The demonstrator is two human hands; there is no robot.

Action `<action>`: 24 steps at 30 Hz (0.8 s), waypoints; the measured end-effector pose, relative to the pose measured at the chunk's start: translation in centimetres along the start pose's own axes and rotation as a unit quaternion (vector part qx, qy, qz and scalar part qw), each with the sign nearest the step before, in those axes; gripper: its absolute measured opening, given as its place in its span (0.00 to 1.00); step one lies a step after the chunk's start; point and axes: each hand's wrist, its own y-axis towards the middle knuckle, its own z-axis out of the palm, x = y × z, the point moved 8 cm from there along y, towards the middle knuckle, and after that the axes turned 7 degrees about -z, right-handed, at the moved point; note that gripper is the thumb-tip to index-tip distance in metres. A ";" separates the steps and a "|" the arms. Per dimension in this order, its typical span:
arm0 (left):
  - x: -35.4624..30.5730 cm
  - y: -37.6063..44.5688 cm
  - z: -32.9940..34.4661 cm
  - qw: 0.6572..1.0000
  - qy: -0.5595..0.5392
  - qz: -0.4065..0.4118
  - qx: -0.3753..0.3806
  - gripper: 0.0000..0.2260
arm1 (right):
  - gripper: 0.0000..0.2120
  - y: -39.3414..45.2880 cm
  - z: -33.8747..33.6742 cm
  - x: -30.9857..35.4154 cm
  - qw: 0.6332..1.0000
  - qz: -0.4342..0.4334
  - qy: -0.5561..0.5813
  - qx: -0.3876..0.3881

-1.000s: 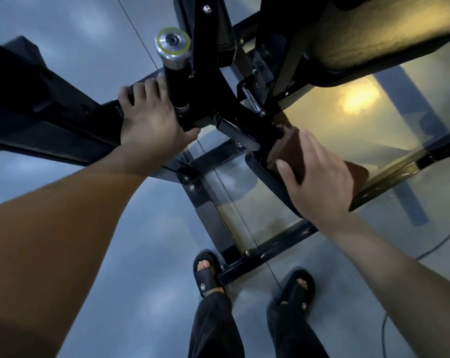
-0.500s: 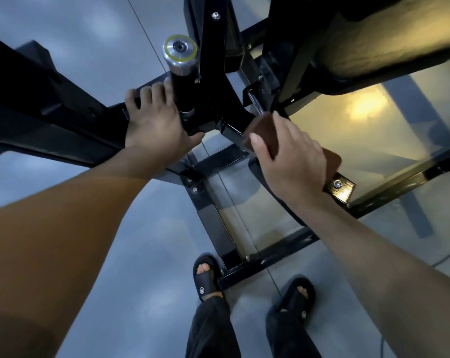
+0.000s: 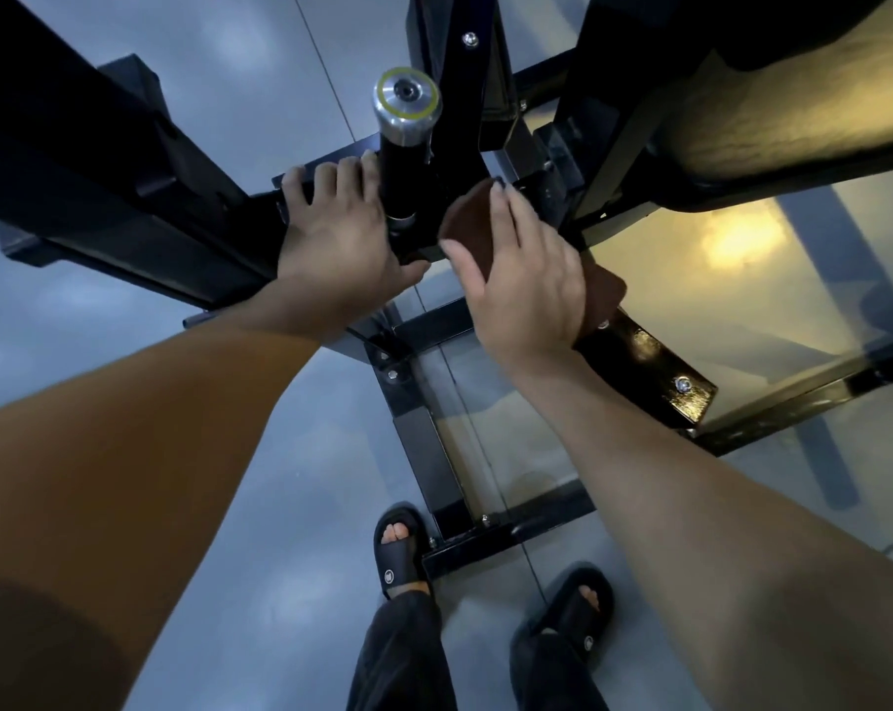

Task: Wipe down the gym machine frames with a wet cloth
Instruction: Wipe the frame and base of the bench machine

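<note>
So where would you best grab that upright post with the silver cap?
Probably the black shaft of the post, below the silver cap, coming from its open near side: it is round and upright, so fingers wrap it. The left hand crowds its left, the cloth its right.

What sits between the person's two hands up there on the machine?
In the head view, an upright black post with a shiny metal cap stands between the left hand and the right hand, which presses a brown cloth.
</note>
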 end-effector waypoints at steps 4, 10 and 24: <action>0.0 0.0 -0.1 1.000 -0.005 0.005 0.001 0.48 | 0.32 -6.2 -2.1 -4.6 0.997 -0.044 0.006 0.066; -0.1 -0.1 -0.2 1.000 -0.006 0.007 -0.007 0.48 | 0.32 -8.8 -3.1 -6.4 0.996 0.040 -0.032 0.071; -0.1 0.0 -0.3 1.000 -0.008 0.013 -0.011 0.46 | 0.33 -10.3 -4.6 -8.6 0.996 0.036 -0.027 0.082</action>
